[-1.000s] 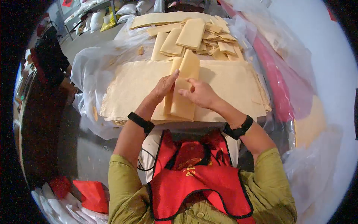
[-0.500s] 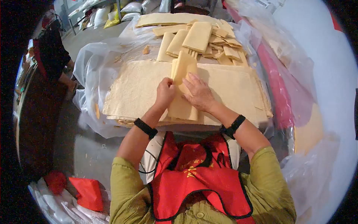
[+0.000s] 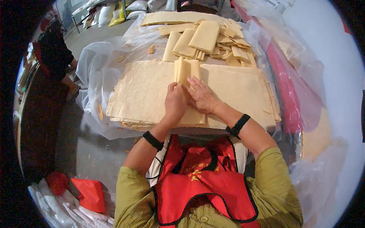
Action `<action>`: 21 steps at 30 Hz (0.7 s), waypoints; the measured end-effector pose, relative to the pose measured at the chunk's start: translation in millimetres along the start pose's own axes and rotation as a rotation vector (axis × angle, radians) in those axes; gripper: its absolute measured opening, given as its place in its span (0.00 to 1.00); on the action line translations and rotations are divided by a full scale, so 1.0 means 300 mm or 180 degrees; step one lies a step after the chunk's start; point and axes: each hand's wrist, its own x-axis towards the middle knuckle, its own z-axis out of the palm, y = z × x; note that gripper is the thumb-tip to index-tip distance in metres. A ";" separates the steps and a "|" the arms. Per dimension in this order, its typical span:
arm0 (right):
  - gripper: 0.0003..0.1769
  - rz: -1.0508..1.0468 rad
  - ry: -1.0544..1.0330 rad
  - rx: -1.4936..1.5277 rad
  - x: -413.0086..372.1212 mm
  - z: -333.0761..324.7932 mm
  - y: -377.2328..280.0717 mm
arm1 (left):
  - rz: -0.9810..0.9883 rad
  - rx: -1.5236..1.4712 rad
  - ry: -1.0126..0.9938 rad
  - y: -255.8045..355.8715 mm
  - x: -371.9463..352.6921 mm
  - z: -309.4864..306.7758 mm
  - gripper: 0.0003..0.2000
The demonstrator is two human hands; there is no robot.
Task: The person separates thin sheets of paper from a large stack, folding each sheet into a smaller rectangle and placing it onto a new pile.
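OK, from where I'm standing: clear plastic sheeting [image 3: 93, 66] is bunched around the work, biggest thing here. On it, a stack of large yellow sheets [image 3: 235, 89], near edge facing the worker, layers ragged at the right end. Worker wears a red apron [image 3: 205, 193] with black trim. Just past the stack, a loose pile of folded pieces [image 3: 205, 38], some flat, some overlapping at angles. Off to the left, well apart, a second person [image 3: 55, 53] in dark clothing. Folded sheet [image 3: 186, 70] lies on the stack around mid-length, far end near the pile, near end at the stack's front edge. Behind the pile, a long strip [image 3: 184, 17] runs crosswise. Right hand [image 3: 205, 98] rests on the folded sheet, fingers extended. Left hand [image 3: 175, 102] just beside it, fingers curled in, holding the sheet's left side. Black wristbands [image 3: 153, 141] on both arms. One small scrap [image 3: 151, 49] left of the pile.
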 end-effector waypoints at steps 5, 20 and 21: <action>0.27 -0.0106 -0.0181 -0.0128 0.003 -0.011 -0.014 | 0.0432 0.1375 -0.0109 -0.032 -0.055 -0.011 0.19; 0.29 0.0207 -0.0030 0.0015 0.246 0.117 0.064 | 0.0322 0.1922 -0.0586 -0.036 -0.089 -0.006 0.23; 0.30 0.0260 0.0058 0.0066 0.232 0.116 0.055 | 0.0315 0.1880 -0.0583 -0.036 -0.088 -0.008 0.23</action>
